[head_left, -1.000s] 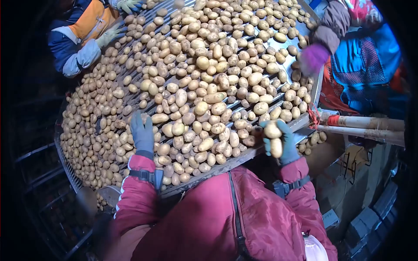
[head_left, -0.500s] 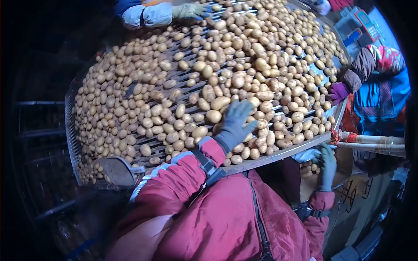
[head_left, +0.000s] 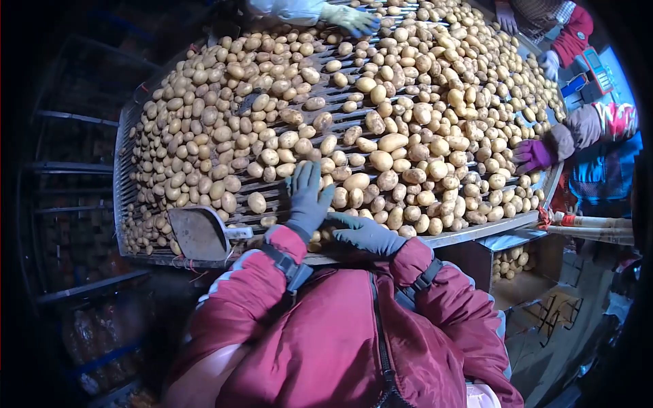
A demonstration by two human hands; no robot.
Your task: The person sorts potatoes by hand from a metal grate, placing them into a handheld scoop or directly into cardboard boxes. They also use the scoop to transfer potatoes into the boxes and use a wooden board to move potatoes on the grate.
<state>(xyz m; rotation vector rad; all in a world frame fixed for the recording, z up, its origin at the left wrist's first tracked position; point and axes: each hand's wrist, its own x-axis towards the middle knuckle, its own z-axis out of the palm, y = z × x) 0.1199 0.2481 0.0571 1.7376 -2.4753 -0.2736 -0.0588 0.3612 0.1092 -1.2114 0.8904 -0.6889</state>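
A wide bed of potatoes (head_left: 224, 136) covers a slatted metal sorting table (head_left: 262, 223). My left hand (head_left: 309, 202), in a grey glove, lies on the potatoes near the front edge with its fingers stretched out; it holds nothing that I can see. Just right of it, my right hand (head_left: 369, 236) rests low over the front edge, also gloved. Its fingers point left toward the left wrist and are extended, with potatoes beside and partly beneath them. What lies directly under both palms is hidden.
A flat metal scoop (head_left: 199, 233) lies at the table's front left. Below the front right edge stands a box (head_left: 529, 292) with potatoes inside. Co-workers' gloved hands reach in: one glove (head_left: 350, 19) at the far side, a purple glove (head_left: 534, 155) at right.
My right hand has come up from beside the box to the table's front edge. My left hand has shifted left and nearer to me. The purple-gloved co-worker's hand stays at the right edge.
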